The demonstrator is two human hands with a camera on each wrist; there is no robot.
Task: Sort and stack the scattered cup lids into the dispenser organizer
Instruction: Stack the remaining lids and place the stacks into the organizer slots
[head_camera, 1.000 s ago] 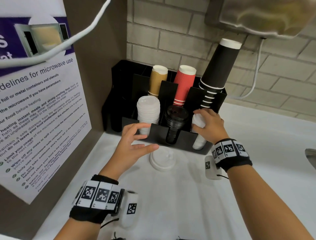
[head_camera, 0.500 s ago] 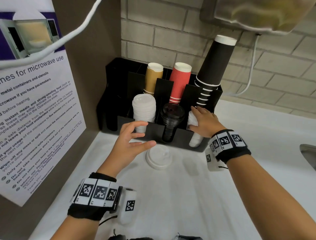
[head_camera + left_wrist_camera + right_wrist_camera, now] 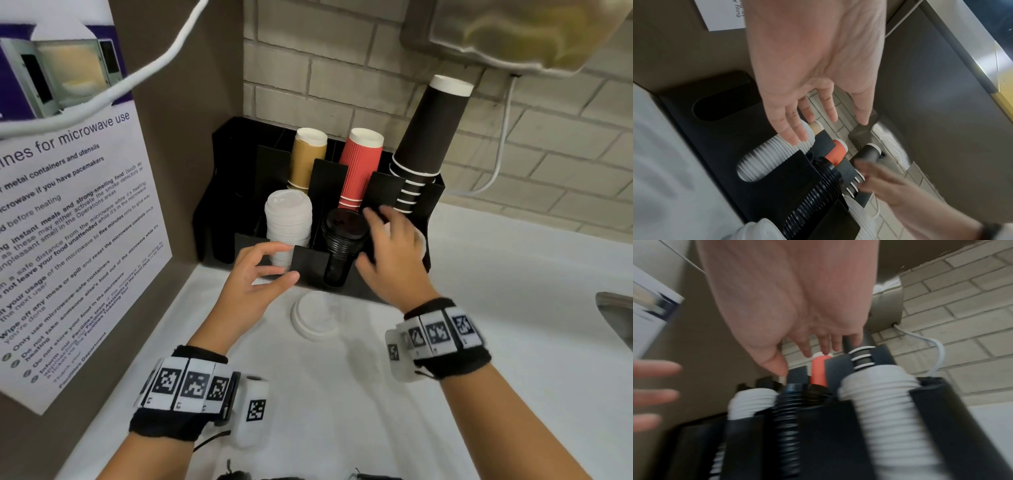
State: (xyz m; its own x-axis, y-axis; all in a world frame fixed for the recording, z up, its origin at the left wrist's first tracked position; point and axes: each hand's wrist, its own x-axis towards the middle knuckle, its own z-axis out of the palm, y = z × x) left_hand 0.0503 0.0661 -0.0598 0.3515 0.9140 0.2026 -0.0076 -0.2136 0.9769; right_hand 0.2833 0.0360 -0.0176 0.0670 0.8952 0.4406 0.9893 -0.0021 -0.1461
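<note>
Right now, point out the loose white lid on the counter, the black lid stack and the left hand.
loose white lid [image 3: 317, 318], head view, its top face.
black lid stack [image 3: 344, 224], head view, top lid.
left hand [image 3: 251, 286], head view, back of the hand.

Both arms are bare. Each wrist wears a black cuff [image 3: 451, 365] with a band of white squares [image 3: 186, 389] that have black blocky patterns on them. A small white box [image 3: 253, 413] with one more pattern hangs beside each band. A thin black cable [image 3: 209, 442] sticks out at the lower left.
</note>
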